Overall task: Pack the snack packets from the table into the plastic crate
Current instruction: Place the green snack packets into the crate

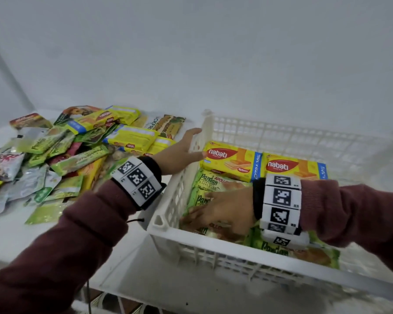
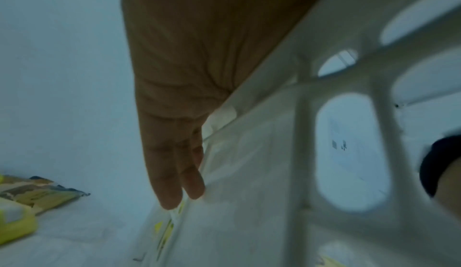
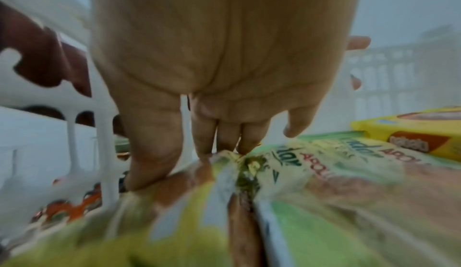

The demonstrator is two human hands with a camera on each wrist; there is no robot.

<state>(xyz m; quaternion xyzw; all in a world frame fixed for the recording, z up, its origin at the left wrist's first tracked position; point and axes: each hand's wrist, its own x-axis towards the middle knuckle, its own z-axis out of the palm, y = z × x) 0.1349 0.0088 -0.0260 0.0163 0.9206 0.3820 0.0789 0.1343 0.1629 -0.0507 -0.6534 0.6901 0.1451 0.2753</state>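
The white plastic crate (image 1: 213, 242) stands on the table at the right. Two yellow Nabati wafer packs (image 1: 232, 163) lie along its far side, with green Pandan cake packets (image 1: 211, 182) in front of them. My right hand (image 1: 200, 209) lies flat on the Pandan packets (image 3: 324, 172), and in the right wrist view its fingers (image 3: 224, 133) press down on them. My left hand (image 1: 192, 143) holds the crate's left wall, thumb inside and fingers straight along the outside (image 2: 179, 172). A loose pile of snack packets (image 1: 77, 150) covers the table to the left.
The white table (image 1: 21, 234) ends close in front of me, and a plain white wall rises just behind the crate and the pile. The crate's right half (image 1: 327, 150) holds no packets. A jackfruit packet (image 1: 166, 125) lies near my left hand.
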